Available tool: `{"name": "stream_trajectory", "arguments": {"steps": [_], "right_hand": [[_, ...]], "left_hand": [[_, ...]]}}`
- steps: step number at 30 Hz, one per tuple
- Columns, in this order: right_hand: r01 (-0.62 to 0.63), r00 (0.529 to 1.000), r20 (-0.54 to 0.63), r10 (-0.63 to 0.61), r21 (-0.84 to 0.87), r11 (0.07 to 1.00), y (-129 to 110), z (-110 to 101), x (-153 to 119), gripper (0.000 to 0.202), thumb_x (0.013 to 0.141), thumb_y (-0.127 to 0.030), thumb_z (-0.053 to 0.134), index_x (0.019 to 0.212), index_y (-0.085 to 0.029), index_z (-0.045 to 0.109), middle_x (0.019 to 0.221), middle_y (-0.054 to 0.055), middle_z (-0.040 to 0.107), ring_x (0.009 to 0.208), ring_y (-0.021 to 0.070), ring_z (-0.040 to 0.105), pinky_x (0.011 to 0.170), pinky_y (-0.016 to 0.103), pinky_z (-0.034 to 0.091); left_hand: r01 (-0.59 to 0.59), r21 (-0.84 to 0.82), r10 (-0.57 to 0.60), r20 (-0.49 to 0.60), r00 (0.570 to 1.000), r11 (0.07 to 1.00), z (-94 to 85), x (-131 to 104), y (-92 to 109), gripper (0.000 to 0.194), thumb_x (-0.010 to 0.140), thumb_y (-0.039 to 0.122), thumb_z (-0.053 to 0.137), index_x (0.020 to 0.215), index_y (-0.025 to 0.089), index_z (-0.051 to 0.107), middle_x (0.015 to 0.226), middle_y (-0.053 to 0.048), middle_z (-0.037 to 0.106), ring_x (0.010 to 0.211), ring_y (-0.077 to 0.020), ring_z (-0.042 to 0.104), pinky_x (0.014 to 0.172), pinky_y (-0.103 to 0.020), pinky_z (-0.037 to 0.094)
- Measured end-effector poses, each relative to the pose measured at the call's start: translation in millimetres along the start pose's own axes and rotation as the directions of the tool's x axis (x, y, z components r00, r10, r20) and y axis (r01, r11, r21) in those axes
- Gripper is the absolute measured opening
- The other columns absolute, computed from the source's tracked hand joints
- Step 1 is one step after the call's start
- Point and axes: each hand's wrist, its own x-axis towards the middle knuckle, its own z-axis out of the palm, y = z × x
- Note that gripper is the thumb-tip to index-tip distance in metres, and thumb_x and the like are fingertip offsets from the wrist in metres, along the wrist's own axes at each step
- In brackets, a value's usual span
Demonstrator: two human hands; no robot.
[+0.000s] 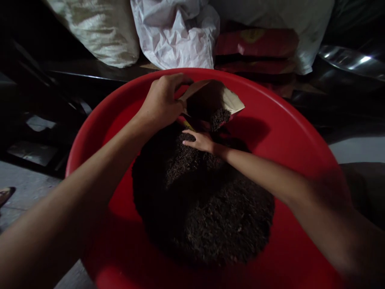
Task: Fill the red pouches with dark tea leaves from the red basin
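A large red plastic basin [288, 132] holds a heap of dark, dry, shredded leaves [228, 224] that look like loose tea. Against the basin's far inner wall lies a paper bag [233, 100] with its mouth open towards me and a clump of leaves at its lip. My left hand [162, 98] grips the bag's left edge, thumb on the near side, some fingertips hidden behind the paper. Just below the bag's mouth, my right hand [200, 140] rests on the leaves, thumb and fingers spread apart. Shadow hides much of the bag's inside.
Behind the basin stand a pale woven sack [102, 32] and a crumpled white plastic bag [180, 36]. Red packages [257, 43] lie stacked beside them. A shiny metal object [355, 60] is at the far right. Part of a sandal [6, 194] shows on the floor at left.
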Motion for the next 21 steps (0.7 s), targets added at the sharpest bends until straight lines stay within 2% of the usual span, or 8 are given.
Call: {"name": "stream_trajectory", "arguments": {"steps": [3, 5, 8, 12, 16, 19, 21], "right_hand": [[0.071, 0.996, 0.049, -0.071, -0.006, 0.997, -7, -3, -11, 0.069, 0.093, -0.067, 0.072, 0.149, -0.027, 0.063, 0.153, 0.009, 0.064, 0.143, 0.0326, 0.058, 0.124, 0.049, 0.041], [0.103, 0.991, 0.092, -0.102, -0.004, 0.995, -13, -7, -21, 0.081, 0.084, -0.068, 0.081, 0.150, -0.025, 0.063, 0.153, 0.013, 0.062, 0.146, 0.0362, 0.054, 0.126, 0.051, 0.038], [0.075, 0.985, 0.148, -0.088, 0.090, 0.993, -22, -13, -40, 0.089, 0.076, -0.057, 0.090, 0.153, -0.022, 0.060, 0.152, 0.015, 0.064, 0.145, 0.0365, 0.056, 0.125, 0.051, 0.039], [0.064, 0.980, 0.170, -0.103, 0.225, 0.972, -32, -22, -73, 0.070, 0.074, -0.034, 0.089, 0.140, -0.019, 0.069, 0.134, 0.011, 0.076, 0.126, 0.0318, 0.070, 0.114, 0.045, 0.051], [0.149, 0.956, 0.216, -0.200, 0.232, 0.961, -47, -40, -107, 0.056, 0.068, -0.023, 0.087, 0.123, -0.018, 0.077, 0.120, 0.008, 0.080, 0.112, 0.0296, 0.075, 0.104, 0.042, 0.056], [0.236, 0.951, 0.128, -0.283, 0.293, 0.927, -68, -67, -128, 0.046, 0.068, -0.024, 0.084, 0.113, -0.021, 0.077, 0.110, 0.005, 0.080, 0.102, 0.0259, 0.075, 0.097, 0.039, 0.059], [0.305, 0.950, -0.049, -0.308, 0.351, 0.886, -83, -94, -133, 0.041, 0.074, -0.027, 0.082, 0.113, -0.022, 0.074, 0.107, 0.003, 0.078, 0.096, 0.0227, 0.074, 0.092, 0.038, 0.061]], "left_hand": [[-0.017, -0.009, 0.017, 0.006, 1.000, 1.000, -0.1, 0, -2, 0.046, 0.072, 0.012, 0.058, 0.114, 0.024, 0.074, 0.120, 0.000, 0.079, 0.112, -0.0228, 0.071, 0.108, -0.037, 0.053], [-0.012, 0.008, 0.012, 0.014, 1.000, 1.000, 0.0, 0, -3, 0.046, 0.074, 0.014, 0.058, 0.116, 0.024, 0.074, 0.121, -0.001, 0.079, 0.112, -0.0234, 0.071, 0.107, -0.038, 0.054], [-0.003, 0.035, 0.002, 0.028, 1.000, 0.999, 0.2, 0, -2, 0.048, 0.074, 0.013, 0.057, 0.116, 0.026, 0.074, 0.122, -0.001, 0.079, 0.116, -0.0254, 0.071, 0.105, -0.039, 0.055], [-0.018, 0.023, 0.018, 0.013, 1.000, 1.000, 0.5, -1, 0, 0.047, 0.074, 0.014, 0.057, 0.116, 0.024, 0.077, 0.121, -0.004, 0.080, 0.117, -0.0281, 0.072, 0.106, -0.042, 0.055], [-0.021, 0.005, 0.021, 0.010, 1.000, 1.000, 2.1, -2, -3, 0.047, 0.075, 0.014, 0.059, 0.117, 0.022, 0.077, 0.121, -0.005, 0.080, 0.115, -0.0276, 0.073, 0.106, -0.042, 0.056], [-0.032, 0.010, 0.032, 0.003, 0.999, 0.999, 3.2, -2, -5, 0.047, 0.075, 0.016, 0.058, 0.118, 0.022, 0.076, 0.123, -0.006, 0.080, 0.117, -0.0262, 0.073, 0.106, -0.039, 0.056], [-0.046, 0.034, 0.046, -0.007, 0.999, 0.998, 3.1, -2, -5, 0.045, 0.079, 0.018, 0.057, 0.119, 0.022, 0.075, 0.125, -0.007, 0.079, 0.118, -0.0266, 0.072, 0.106, -0.040, 0.056]]}}
